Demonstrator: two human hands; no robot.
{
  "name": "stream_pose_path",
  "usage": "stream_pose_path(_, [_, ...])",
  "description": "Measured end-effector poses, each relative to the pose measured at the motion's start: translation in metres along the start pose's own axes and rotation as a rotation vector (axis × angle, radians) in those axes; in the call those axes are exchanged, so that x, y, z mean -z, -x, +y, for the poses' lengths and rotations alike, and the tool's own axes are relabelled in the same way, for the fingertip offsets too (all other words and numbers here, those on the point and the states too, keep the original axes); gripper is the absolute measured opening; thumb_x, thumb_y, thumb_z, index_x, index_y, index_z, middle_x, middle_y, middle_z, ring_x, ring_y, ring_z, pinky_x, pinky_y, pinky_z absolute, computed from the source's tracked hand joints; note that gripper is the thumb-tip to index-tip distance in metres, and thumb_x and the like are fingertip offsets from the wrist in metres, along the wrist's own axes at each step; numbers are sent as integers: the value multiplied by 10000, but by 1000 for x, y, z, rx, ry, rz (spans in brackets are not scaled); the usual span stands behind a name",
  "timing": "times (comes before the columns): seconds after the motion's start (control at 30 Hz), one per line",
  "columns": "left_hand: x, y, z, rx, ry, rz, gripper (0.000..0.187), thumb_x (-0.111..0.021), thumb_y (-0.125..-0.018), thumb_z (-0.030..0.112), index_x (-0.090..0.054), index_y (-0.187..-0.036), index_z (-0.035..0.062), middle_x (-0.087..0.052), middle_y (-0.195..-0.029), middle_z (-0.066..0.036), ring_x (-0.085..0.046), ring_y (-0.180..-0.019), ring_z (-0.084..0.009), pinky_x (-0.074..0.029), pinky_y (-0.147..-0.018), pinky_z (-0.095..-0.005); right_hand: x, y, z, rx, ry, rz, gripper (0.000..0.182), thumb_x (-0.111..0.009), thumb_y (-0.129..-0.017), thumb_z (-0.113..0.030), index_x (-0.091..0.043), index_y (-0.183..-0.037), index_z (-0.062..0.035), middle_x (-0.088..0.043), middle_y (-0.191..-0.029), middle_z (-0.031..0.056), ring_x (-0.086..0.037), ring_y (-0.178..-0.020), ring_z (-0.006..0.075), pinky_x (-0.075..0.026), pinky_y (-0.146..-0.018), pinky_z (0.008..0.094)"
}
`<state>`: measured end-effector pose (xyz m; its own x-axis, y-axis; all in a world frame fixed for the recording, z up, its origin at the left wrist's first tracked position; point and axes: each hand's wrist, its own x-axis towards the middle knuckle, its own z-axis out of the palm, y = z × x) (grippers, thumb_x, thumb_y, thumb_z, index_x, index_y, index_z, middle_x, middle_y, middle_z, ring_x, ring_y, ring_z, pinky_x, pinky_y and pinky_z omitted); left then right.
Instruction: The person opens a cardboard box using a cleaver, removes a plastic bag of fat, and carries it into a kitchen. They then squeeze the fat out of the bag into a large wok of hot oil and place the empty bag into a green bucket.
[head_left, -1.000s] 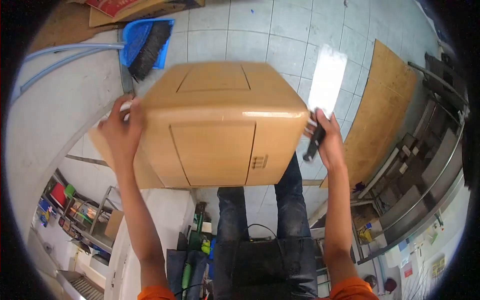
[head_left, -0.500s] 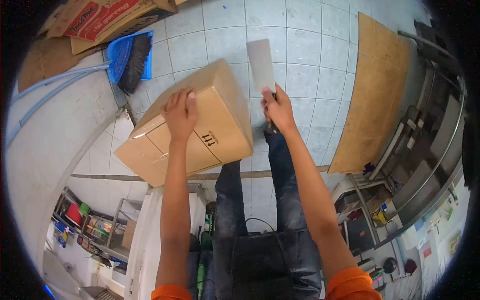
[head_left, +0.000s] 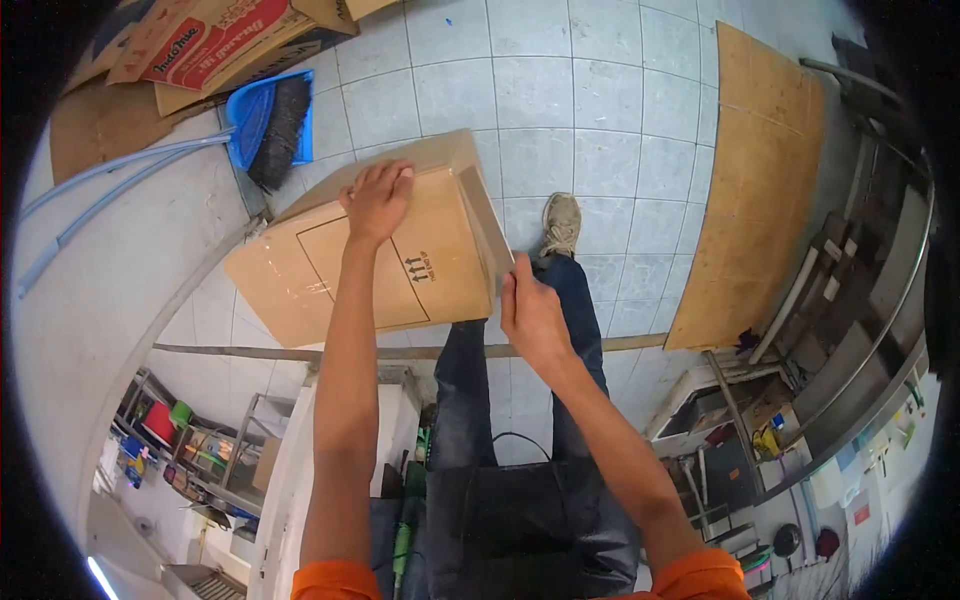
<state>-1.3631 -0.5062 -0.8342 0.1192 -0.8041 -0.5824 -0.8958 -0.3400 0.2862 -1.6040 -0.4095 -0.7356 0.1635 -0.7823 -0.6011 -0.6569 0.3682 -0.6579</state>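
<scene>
A brown cardboard box (head_left: 365, 265) with printed arrows stands tilted on the floor, left of my legs. My left hand (head_left: 378, 203) lies on its upper edge with the fingers bent over the cardboard. Closed round the handle of a wide-bladed knife (head_left: 487, 225), my right hand (head_left: 532, 310) is beside the box's right side. The blade lies against that side, pointing up and left; most of the handle is hidden in my fingers.
A blue dustpan (head_left: 301, 145) with a dark broom (head_left: 280, 135) lies at the upper left, near printed cartons (head_left: 225, 45). A flat cardboard sheet (head_left: 750, 190) is on the tiled floor at right. Metal racks (head_left: 870, 290) stand beyond it. My shoe (head_left: 562, 222) shows ahead.
My right hand has moved down and left, bringing the blade from above the open floor to the box's right side. My left hand has shifted slightly up and right on the box.
</scene>
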Motion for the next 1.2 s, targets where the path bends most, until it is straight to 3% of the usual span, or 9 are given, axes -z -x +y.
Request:
stream_pose_path(0.43, [-12,11,-2,-64,40,12,364,-451,-920,462,-621,-1198,301,-527,-1340,25,-395,-1298,-212,-132,-1074,-546,-18,13,-19,-24,62,-2,146,-481,-917,-27,-388,-1016,24,-573,-650,287,-591,-634,464,-440,-509,533])
stream_pose_path(0.5, [-16,14,-8,-73,59,-5,371,-463,-911,480,-626,-1193,303,-525,-1347,19,-397,-1297,-213,-130,-1075,-548,-27,-9,-24,-79,127,-32,324,-548,-821,-8,-419,-1117,19,-609,-749,269,-603,-727,469,-480,-618,536])
stream_pose_path(0.6, [-13,17,-6,-108,-19,83,452,-506,-857,586,-630,-1184,300,-479,-1404,-13,-378,-1317,-256,-139,-1069,-581,-43,-24,-29,-169,163,-78,424,-575,-807,-26,-416,-1197,26,-624,-791,267,-618,-760,452,-490,-645,522])
stream_pose_path(0.7, [-8,19,6,11,-181,141,501,-542,-813,664,-639,-1159,316,-430,-1439,-25,-346,-1341,-281,-165,-1059,-637,-72,26,-1,-147,166,-28,505,-581,-804,-48,-388,-1265,24,-626,-820,278,-618,-778,460,-486,-682,538])
stream_pose_path(0.77, [-11,19,9,16,-137,157,546,-539,-795,696,-646,-1142,288,-413,-1448,-60,-335,-1348,-307,-175,-1050,-650,-82,75,15,-378,133,-175,537,-585,-795,-54,-377,-1284,24,-628,-826,279,-613,-785,474,-476,-718,564])
stream_pose_path(0.9, [-21,31,9,-64,-166,169,553,-531,-800,697,-652,-1135,275,-415,-1445,-57,-346,-1345,-306,-178,-1042,-657,-93,88,24,-264,145,-72,466,-527,-848,-49,-366,-1269,73,-591,-715,320,-585,-682,507,-466,-609,575])
stream_pose_path(1.07, [-20,24,1,-70,-188,203,544,-523,-809,691,-661,-1124,269,-424,-1437,-43,-376,-1322,-305,-193,-1040,-644,-87,34,13,-127,109,16,271,-546,-848,-70,-420,-1075,8,-594,-736,314,-597,-707,496,-459,-599,581])
stream_pose_path(1.13, [-20,23,3,-81,-186,169,542,-523,-812,686,-656,-1133,271,-429,-1433,-39,-382,-1318,-306,-195,-1041,-642,-107,62,37,-152,138,38,318,-525,-860,-88,-426,-1140,24,-602,-754,309,-608,-719,485,-475,-608,562])
stream_pose_path(1.2, [-17,19,9,-98,-196,120,539,-523,-815,681,-651,-1141,272,-434,-1429,-35,-387,-1315,-306,-197,-1042,-639,-100,68,24,-506,252,-229,388,-476,-840,-17,-484,-1225,28,-653,-952,211,-618,-896,427,-493,-797,507])
